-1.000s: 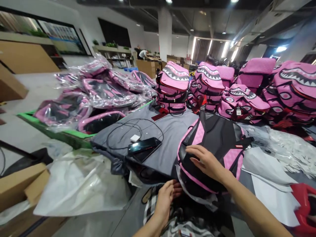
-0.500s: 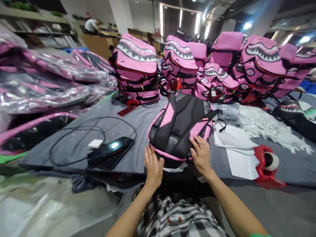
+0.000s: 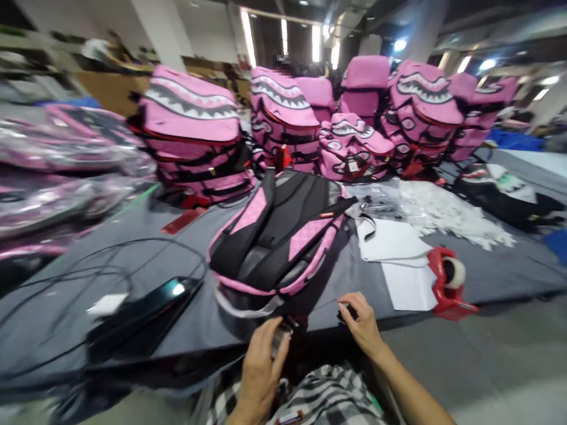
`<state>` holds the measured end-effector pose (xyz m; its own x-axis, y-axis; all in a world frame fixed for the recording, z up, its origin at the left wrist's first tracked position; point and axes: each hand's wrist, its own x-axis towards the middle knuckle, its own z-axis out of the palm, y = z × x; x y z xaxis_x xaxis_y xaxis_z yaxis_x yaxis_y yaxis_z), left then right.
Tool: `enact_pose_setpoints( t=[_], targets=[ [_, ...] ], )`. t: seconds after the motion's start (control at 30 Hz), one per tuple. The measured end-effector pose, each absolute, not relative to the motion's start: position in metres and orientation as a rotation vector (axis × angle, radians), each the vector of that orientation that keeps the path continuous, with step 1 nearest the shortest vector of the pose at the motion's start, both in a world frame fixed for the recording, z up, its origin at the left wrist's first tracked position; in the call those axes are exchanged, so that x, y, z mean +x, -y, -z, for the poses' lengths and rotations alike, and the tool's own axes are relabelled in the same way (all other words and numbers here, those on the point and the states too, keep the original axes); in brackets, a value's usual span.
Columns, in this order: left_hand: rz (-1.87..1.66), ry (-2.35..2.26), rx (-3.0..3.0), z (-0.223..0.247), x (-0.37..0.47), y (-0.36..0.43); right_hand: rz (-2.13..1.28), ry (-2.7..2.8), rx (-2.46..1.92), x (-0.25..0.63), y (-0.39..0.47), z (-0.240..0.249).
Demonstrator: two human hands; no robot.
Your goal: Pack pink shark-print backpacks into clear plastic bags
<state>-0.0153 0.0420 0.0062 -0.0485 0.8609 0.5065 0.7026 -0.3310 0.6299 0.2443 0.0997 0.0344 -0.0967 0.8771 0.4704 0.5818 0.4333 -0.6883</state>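
Note:
A pink and black backpack (image 3: pixel 283 230) lies in front of me on the grey-covered table, its padded back and shoulder straps facing up. A whitish strip (image 3: pixel 248 308) hangs loose below its near edge. My left hand (image 3: pixel 261 360) is closed around a small dark buckle-like piece (image 3: pixel 279 339) at the table's front edge, just below the backpack. To the right, my right hand (image 3: pixel 362 323) has its fingers curled about a small dark piece (image 3: pixel 349 311) too blurred to name. A thin line stretches left from those fingers. Neither hand touches the backpack's body.
Pink shark-mouth backpacks (image 3: pixel 190 112) stand in stacks along the back. Plastic-wrapped bags (image 3: pixel 66 153) pile up at left. A phone (image 3: pixel 155 307) with cables lies left; white papers (image 3: pixel 394 242), a red tape dispenser (image 3: pixel 447 289) and white tags (image 3: pixel 447 206) lie right.
Both hands have left the backpack's near edge and come down toward me, each now with a small dark piece. The backpack now sits farther left in view; the camera has turned right.

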Motion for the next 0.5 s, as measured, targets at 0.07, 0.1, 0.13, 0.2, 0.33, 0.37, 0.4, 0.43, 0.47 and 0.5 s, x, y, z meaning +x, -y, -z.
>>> enact_pose_setpoints(
  t=[0.07, 0.1, 0.13, 0.2, 0.33, 0.37, 0.4, 0.43, 0.47, 0.5],
  targets=[
    [-1.222, -1.806, 1.825, 0.0, -0.014, -0.059, -0.226, 1.733, -1.419, 0.282, -0.103, -0.041],
    [-1.173, -1.813, 1.756, 0.002, -0.012, -0.067, -0.122, 1.692, -1.53, 0.304, -0.106, -0.045],
    [-1.126, -1.805, 1.703, 0.001, -0.009, -0.074, -0.024, 1.65, -1.65, 0.326, -0.108, -0.047],
    [-1.05, -1.784, 1.618, -0.003, -0.002, -0.082, 0.091, 1.605, -1.884, 0.365, -0.113, -0.049],
    [-0.981, -1.798, 1.488, -0.012, 0.007, -0.081, 0.028, 1.654, -2.064, 0.403, -0.12, -0.039],
    [-0.97, -1.8, 1.472, -0.013, 0.008, -0.08, 0.013, 1.667, -2.054, 0.405, -0.12, -0.036],
    [-0.966, -1.8, 1.467, -0.013, 0.008, -0.079, 0.009, 1.675, -2.039, 0.406, -0.121, -0.034],
    [-0.969, -1.8, 1.471, -0.013, 0.008, -0.078, 0.006, 1.685, -2.026, 0.405, -0.121, -0.034],
    [-0.982, -1.803, 1.482, -0.012, 0.007, -0.077, 0.0, 1.7, -2.018, 0.405, -0.121, -0.034],
    [-1.001, -1.81, 1.501, -0.011, 0.006, -0.075, -0.01, 1.715, -2.015, 0.405, -0.121, -0.035]
  ],
)
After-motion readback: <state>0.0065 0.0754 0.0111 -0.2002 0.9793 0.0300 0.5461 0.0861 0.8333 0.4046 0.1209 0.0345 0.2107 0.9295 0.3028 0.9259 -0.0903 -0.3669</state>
